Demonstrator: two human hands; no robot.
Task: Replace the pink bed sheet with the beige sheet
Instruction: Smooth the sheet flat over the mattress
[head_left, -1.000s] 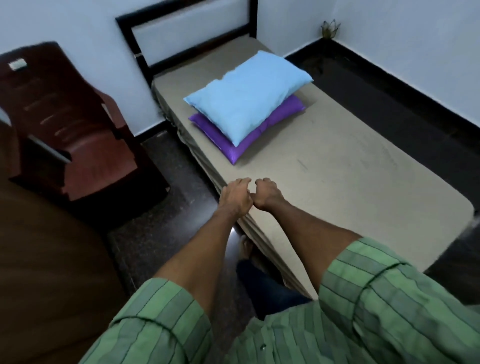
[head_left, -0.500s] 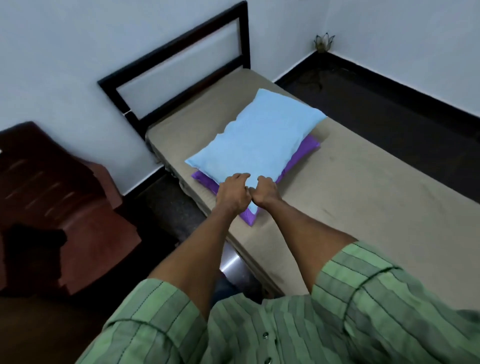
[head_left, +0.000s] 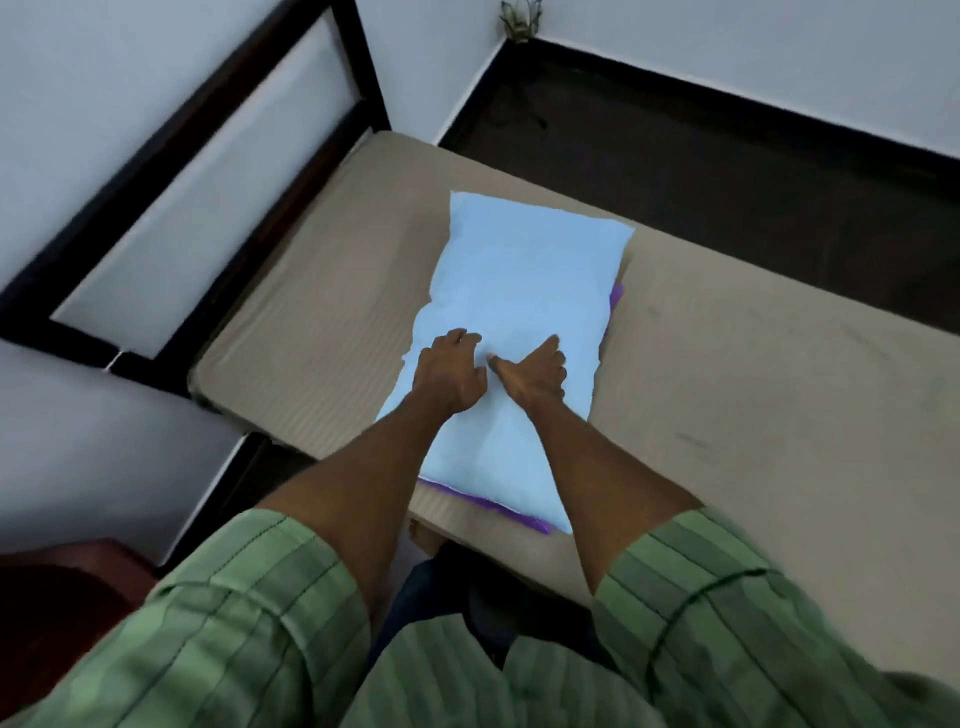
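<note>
Beige sheet (head_left: 727, 374) covers the mattress, no pink sheet in view. Blue pillow (head_left: 524, 291) on purple pillow (head_left: 615, 297), long axis 6 to 12 o'clock, directly under both hands. Left hand (head_left: 449, 371) loosely curled on it, right hand (head_left: 535, 371) flat, fingers spread; neither grasps. Equally near.

Dim, flat indoor light, no glare; soft shadows only. Motion blur smears the headboard (head_left: 208, 171) and the green sleeves (head_left: 753, 623). Wide-angle distortion bends the wall lines at the edges.
</note>
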